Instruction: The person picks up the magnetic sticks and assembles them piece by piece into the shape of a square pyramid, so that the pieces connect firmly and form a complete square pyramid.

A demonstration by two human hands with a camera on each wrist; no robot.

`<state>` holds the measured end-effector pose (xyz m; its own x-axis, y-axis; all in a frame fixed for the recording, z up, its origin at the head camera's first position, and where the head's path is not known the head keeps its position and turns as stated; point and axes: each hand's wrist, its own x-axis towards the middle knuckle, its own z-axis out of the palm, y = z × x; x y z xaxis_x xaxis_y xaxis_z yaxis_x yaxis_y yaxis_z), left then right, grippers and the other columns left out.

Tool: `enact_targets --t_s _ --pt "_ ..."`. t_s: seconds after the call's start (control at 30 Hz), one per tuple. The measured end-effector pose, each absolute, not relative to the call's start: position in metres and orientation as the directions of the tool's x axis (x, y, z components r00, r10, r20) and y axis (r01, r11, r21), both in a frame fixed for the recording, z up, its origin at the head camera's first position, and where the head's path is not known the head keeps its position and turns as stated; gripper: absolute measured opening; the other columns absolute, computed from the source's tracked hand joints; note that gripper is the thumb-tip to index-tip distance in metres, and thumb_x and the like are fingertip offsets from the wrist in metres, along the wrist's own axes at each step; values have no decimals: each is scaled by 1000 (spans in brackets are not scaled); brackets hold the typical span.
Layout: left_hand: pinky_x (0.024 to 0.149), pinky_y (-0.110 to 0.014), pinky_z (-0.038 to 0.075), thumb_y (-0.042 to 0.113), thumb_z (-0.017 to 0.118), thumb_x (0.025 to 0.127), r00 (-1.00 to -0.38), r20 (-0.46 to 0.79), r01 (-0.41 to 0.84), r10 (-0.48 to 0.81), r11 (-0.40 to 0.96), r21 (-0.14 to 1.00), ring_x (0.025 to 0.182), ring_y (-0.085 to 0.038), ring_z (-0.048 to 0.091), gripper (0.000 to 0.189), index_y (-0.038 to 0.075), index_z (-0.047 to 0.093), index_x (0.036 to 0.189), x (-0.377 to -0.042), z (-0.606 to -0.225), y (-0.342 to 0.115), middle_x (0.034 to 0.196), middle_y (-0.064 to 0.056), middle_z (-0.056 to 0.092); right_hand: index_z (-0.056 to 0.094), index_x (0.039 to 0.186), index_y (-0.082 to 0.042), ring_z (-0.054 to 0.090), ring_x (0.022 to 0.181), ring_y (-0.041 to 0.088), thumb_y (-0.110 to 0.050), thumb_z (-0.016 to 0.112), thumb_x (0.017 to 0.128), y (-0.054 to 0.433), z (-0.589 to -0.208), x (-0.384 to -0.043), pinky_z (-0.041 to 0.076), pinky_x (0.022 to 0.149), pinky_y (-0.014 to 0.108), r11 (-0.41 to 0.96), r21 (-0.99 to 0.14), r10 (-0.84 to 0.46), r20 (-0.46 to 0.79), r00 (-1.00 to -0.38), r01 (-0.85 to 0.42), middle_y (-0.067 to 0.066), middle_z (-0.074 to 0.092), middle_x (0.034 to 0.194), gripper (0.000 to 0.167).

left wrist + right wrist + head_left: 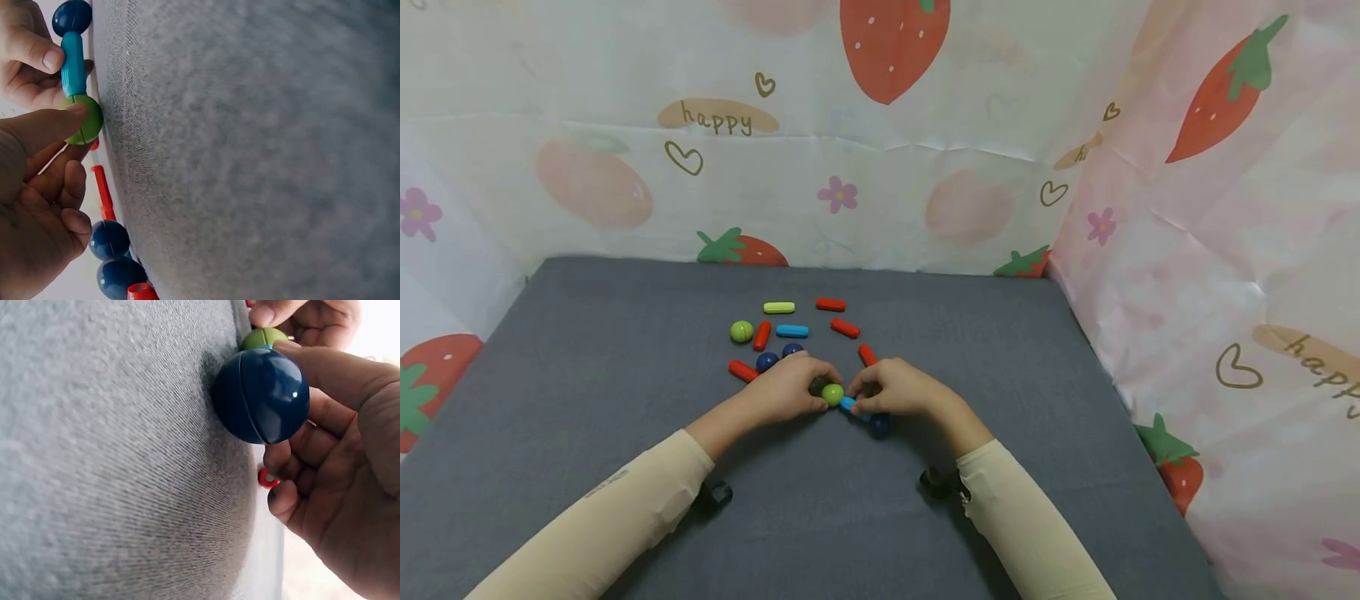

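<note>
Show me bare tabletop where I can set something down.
Bare gray cloth tabletop: right of the right hand, towards the strawberry-print fabric wall; left of the left hand and the leftmost glossy red rod; and between the cream sleeves. Crowded: beyond the hands, among red, blue and yellow-green rods, navy balls and a green ball.

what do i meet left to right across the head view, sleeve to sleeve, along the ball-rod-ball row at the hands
Left sleeve → left hand → green ball → light blue rod → dark blue ball → right sleeve. The right hand is left out because it overlaps the rod.
</note>
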<state>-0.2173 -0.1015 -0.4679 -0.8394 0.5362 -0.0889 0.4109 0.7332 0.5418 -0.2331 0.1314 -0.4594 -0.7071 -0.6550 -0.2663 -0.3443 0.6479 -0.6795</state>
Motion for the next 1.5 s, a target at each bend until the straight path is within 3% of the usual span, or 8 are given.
enact_targets --t_s 0.27,0.6,0.77,1.03,1.5 --pt "88 -38 51 19 84 87 -854 -72 396 515 734 552 106 -19 56 37 21 74 123 -217 -464 -100 116 5 72 78 110 -16 70 86 9 -23 78 92 136 -464 -227 56 78 29 636 -731 -589 -254 -767 -246 -6 76 97 19" --pt "87 -41 49 14 82 88 -875 43 418 483 707 571 100 -26 56 38 10 73 125 -226 -447 -122 117 -6 72 79 107 -15 64 83 13 -25 78 91 139 -467 -214 53 75 32 651 -746 -440 -220 -871 -140 -5 75 93 18" --pt "98 -47 48 14 82 88 -898 66 399 436 741 540 115 -31 57 39 8 73 126 -234 -442 -131 123 -8 72 80 102 -14 65 81 14 -25 79 90 139 -467 -208 53 73 32 650 -755 -359 -206 -910 -86 -3 74 91 16" --pt "98 -49 48 16 81 89 -932 -8 309 361 808 501 121 -33 51 43 8 70 130 -242 -450 -141 131 -9 69 80 99 -14 66 77 13 -25 80 90 136 -470 -200 53 69 30 621 -784 -272 -231 -934 13 -1 74 89 14" --pt "100 -51 44 24 82 89 -955 -33 245 296 842 481 116 -30 52 41 11 71 126 -254 -463 -150 123 -7 72 79 101 -13 67 81 15 -28 79 91 130 -473 -193 55 72 32 603 -792 -165 -242 -956 96 1 74 93 17"
